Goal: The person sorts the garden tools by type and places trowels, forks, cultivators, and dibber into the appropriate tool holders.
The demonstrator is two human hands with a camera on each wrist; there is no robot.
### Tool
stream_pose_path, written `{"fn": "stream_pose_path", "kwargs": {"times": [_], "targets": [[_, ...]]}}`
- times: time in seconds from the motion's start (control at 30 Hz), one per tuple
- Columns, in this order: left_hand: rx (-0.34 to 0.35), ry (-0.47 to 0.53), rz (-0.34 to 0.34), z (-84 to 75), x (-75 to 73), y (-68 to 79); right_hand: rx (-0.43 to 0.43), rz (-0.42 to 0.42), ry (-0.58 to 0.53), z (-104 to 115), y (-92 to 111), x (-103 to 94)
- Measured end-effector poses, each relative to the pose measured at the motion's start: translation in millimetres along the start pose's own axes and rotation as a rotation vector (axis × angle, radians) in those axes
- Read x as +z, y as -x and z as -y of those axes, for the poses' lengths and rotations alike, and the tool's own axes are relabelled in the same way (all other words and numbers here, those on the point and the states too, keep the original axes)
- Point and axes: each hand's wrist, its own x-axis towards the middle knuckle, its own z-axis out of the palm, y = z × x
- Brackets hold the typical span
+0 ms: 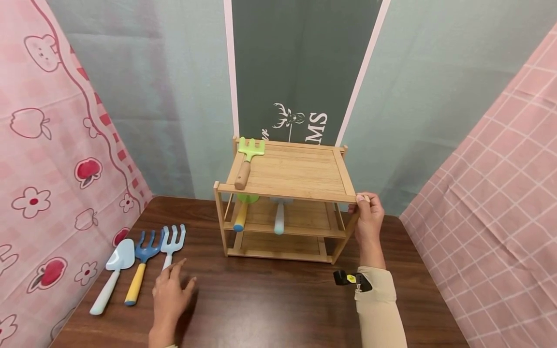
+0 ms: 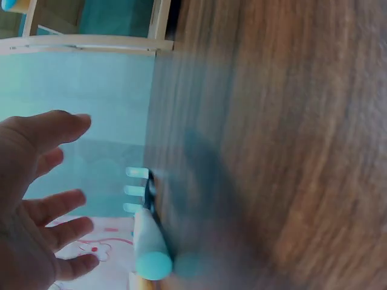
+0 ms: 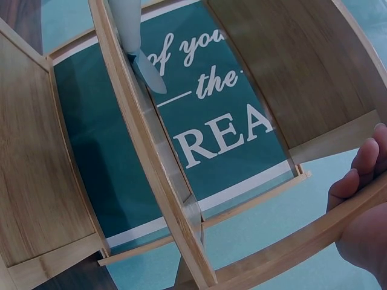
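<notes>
My right hand (image 1: 369,217) grips the front right corner of a three-tier wooden rack (image 1: 296,169); in the right wrist view its thumb and fingers lie on either side of the frame. My left hand (image 1: 171,292), fingers spread and slightly bent, is over the handle end of a light blue hand fork (image 1: 172,245) on the table. The left wrist view shows that hand (image 2: 36,199) apart from the fork's handle (image 2: 150,241), with nothing in its grasp. Left of this fork lie a blue hand fork (image 1: 141,266) with a yellow handle and a light blue trowel (image 1: 114,270).
A green hand fork (image 1: 249,162) lies on the rack's top shelf, at its left side. The middle shelf holds a yellow-handled tool (image 1: 241,215) with a green head and a light-blue-handled tool (image 1: 279,218). Cloth hangs round the brown table (image 1: 261,299).
</notes>
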Motion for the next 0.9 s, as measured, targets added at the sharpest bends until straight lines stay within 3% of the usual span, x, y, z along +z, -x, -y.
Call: {"fn": "stream_pose_path", "kwargs": {"times": [0.27,0.43,0.9], "targets": [[-0.127,0.153,-0.155,8.3,6.3,-0.5,-0.008,0.008,-0.014,0,0,-1.6],[-0.225,0.214,-0.217,13.3,7.8,-2.9,-0.006,0.011,-0.017,0,0,-2.0],[-0.385,0.270,-0.260,30.4,6.8,-9.3,-0.003,0.012,-0.031,-1,0,-1.4]]}}
